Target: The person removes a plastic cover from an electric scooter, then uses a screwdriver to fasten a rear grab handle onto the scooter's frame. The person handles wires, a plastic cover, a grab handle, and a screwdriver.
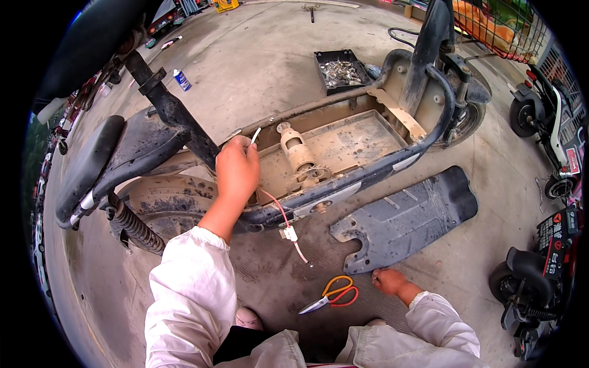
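My left hand [238,165] is closed on a small white strip [255,135] at the dusty, open battery compartment [350,144] of a black scooter. A metal cylinder [294,147] lies inside the compartment. A red wire [278,203] hangs over the frame near that hand, with a white connector [289,234] on it. My right hand [386,280] is closed low by the end of a detached grey floorboard [407,218]; what is in its fingers is too small to make out. Scissors with orange and red handles [342,288] lie on the concrete beside it.
A black box of small metal parts [337,73] sits behind the scooter, and a blue spray can [181,80] stands at back left. The scooter's seat tube [178,116] rises at left. Other scooters [524,282] line the right, below a wire basket [491,24].
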Tool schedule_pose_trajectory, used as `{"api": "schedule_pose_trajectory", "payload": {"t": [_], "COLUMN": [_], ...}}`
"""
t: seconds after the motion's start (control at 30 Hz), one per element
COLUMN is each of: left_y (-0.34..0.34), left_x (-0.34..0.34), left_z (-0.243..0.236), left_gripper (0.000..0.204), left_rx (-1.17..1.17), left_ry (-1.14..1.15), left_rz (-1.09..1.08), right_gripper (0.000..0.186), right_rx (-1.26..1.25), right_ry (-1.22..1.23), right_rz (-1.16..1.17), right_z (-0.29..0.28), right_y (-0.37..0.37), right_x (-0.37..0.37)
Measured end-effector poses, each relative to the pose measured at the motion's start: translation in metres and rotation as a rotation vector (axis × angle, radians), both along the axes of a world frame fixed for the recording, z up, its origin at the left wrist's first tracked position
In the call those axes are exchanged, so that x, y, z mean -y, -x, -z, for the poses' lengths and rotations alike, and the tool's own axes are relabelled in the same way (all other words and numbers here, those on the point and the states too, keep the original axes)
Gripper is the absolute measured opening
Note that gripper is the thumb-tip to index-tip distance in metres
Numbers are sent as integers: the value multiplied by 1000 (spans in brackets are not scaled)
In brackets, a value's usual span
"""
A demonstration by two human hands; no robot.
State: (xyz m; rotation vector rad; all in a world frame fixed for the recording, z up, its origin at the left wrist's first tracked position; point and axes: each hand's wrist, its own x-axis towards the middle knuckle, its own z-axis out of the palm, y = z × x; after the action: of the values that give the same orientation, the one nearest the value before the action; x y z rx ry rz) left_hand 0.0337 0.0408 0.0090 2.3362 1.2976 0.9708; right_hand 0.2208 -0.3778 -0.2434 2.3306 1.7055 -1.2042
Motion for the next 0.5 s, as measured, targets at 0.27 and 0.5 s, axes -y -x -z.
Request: {"api": "schedule_pose_trajectory", "payload": {"t": [0.27, 0.5], "left_y": [0, 13], "left_x": [-1, 7], "left_z": [-5, -3], "left_gripper": [16, 12], "left_rx": [-13, 69], "left_ry": [47, 73], "left_rz": [-24, 129], "right_gripper": [23, 23], "right_rx": [-29, -28], "right_ry": [-37, -41], "right_rz": [12, 6], "right_z": [1, 2], "right_y": [-2, -2], "right_x": [3, 1]}}
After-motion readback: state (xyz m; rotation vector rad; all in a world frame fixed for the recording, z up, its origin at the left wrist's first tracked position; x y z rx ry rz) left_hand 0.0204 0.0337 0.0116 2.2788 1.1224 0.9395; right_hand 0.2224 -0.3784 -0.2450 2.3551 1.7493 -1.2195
